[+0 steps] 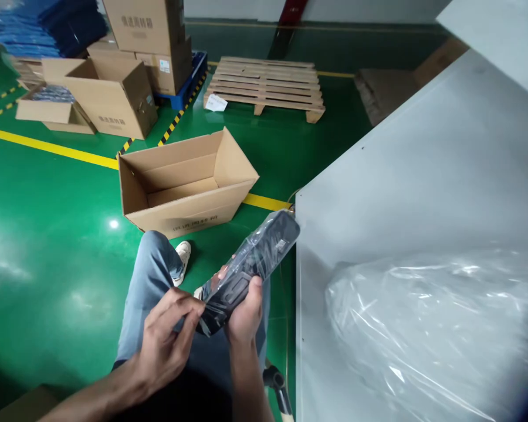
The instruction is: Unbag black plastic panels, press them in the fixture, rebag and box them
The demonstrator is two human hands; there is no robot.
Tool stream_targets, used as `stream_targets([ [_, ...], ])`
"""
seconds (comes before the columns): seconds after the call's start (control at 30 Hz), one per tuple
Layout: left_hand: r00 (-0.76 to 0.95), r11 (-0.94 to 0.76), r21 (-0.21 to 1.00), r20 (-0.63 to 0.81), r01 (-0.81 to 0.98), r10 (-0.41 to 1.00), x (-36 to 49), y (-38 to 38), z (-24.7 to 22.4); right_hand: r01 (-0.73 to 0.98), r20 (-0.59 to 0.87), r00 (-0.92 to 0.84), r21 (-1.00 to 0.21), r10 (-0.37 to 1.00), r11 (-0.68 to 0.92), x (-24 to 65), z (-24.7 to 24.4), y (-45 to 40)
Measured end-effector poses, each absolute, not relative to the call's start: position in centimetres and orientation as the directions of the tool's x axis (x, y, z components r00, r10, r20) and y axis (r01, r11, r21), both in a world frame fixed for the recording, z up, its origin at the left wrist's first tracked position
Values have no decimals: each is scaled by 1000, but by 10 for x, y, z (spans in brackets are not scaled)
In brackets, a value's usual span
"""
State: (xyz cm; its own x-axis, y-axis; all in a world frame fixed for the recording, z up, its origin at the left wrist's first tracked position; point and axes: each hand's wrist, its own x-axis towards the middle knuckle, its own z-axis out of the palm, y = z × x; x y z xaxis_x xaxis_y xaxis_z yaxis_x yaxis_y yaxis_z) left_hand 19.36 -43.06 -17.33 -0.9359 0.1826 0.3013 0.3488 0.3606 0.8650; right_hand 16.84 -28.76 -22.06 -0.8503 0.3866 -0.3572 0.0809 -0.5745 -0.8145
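A long black part in a clear plastic bag is held at a slant above my lap. My right hand wraps round its lower half, thumb on top, with some fingertips showing at the far side. At the near end of the bag, my left hand pinches the loose plastic between thumb and fingers. The bag fits closely round the part, which has a raised frame-like shape near its middle. What exactly the part is, I cannot tell.
An open cardboard box stands on the green floor ahead. Clear plastic bags lie on the grey table at my right. Farther off are a wooden pallet, stacked cartons, another open box and blue sheets.
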Motion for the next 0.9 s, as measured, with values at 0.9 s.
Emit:
stream_targets([
  [0.9,-797,-141,832,-445,-537,409,169,-402,-172,234,-311,-933,-906,181,-353,173,-239,-278],
])
